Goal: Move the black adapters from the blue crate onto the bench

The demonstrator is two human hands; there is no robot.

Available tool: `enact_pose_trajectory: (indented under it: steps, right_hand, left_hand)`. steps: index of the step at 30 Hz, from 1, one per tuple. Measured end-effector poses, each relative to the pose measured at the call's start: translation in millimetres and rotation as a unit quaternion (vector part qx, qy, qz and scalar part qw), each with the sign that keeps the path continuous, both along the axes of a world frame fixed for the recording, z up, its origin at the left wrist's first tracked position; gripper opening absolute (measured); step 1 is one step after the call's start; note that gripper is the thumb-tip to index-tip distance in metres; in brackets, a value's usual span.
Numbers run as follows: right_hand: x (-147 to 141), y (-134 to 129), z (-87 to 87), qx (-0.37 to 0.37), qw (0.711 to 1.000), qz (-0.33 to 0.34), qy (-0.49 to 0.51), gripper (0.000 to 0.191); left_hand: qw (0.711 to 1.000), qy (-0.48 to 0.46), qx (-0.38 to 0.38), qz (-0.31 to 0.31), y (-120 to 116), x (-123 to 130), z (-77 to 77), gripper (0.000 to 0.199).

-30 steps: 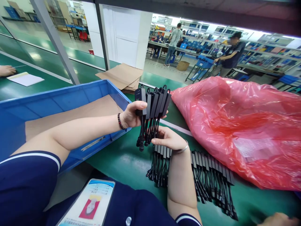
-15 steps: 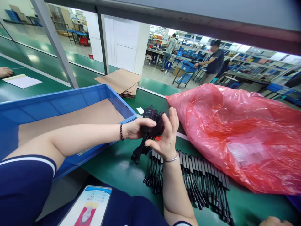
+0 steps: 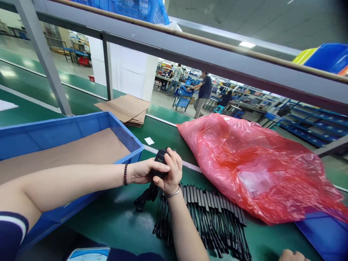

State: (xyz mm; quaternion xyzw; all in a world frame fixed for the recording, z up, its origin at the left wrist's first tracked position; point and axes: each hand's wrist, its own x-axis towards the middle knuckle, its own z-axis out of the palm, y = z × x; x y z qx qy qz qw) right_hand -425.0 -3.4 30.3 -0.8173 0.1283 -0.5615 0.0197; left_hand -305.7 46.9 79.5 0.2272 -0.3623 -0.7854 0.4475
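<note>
My left hand (image 3: 145, 170) grips a stack of black power adapters (image 3: 161, 156), its thumb lying across the nearest one. From the other side my right hand (image 3: 172, 173) closes on the same stack, fingers bent over the far end and thumb against the near side. Black cords (image 3: 148, 195) with plugs dangle below the left hand. How many adapters are in the stack is hidden by the fingers. Beneath and right of my right forearm, a row of flat black pieces with short cables (image 3: 214, 210) lies side by side on the green bench (image 3: 114, 210).
To the left stands a blue bin (image 3: 125, 157) lined with brown cardboard. Cardboard sheets (image 3: 125, 107) are piled behind it. A large red plastic bag (image 3: 231, 152) lies at the right. Another person's hand (image 3: 293, 255) shows at the bottom right. A metal frame (image 3: 190, 43) crosses above.
My right hand, spread open beside the adapters earlier, has closed on them. The view has tilted up and turned right, so the bench things appear lower and further left.
</note>
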Motion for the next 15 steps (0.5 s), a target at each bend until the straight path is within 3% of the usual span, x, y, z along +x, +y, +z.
enact_pose_trajectory:
  steps: [4,8,15]
  right_hand:
    - [6,4,-1.9,0.082,0.994,-0.058,0.039,0.074]
    - [9,10,8.1,0.091,0.988,-0.114,0.056,0.073]
    - [10,12,13.2,0.073,0.985,-0.119,0.097,0.078]
  left_hand:
    - [0.999,-0.011,-0.019,0.035,0,0,-0.2,0.028]
    - [0.997,-0.039,-0.035,0.061,1,1,2.4,0.028]
    - [0.995,-0.07,-0.022,0.06,3,4,0.5,0.036]
